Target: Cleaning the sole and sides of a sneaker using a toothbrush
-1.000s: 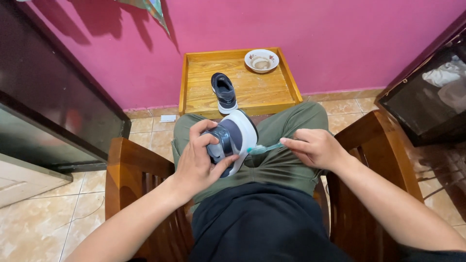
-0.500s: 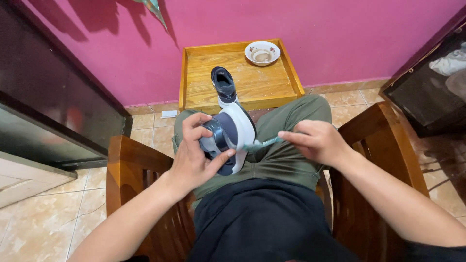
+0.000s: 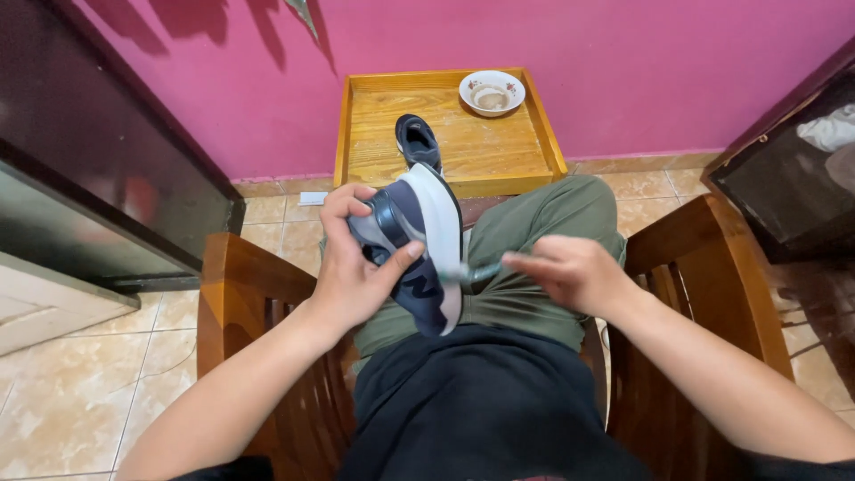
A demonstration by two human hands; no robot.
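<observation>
Navy-and-white sneaker point(image 3: 419, 254) held at centre frame, a toothbrush point(image 3: 476, 272) against its sole.

Left hand point(image 3: 352, 267) grasps the shoe over the lap, fingers curled round its upper; right hand point(image 3: 574, 272) pinches the greenish toothbrush handle, bristles touching the white sole edge. Its dark mate point(image 3: 417, 142) lies on the wooden tray point(image 3: 534, 134) at upper centre, near a white bowl point(image 3: 492, 91).

Left hand point(image 3: 356, 272): gripping a shoe point(image 3: 419, 245), sole turned rightward, over the lap.
Right hand point(image 3: 574, 274): pinching a toothbrush point(image 3: 470, 273), its head touching the sole's edge.
Tray point(image 3: 534, 125): sitting by the pink wall, holding a second shoe point(image 3: 417, 141) and a bowl point(image 3: 492, 92).
</observation>
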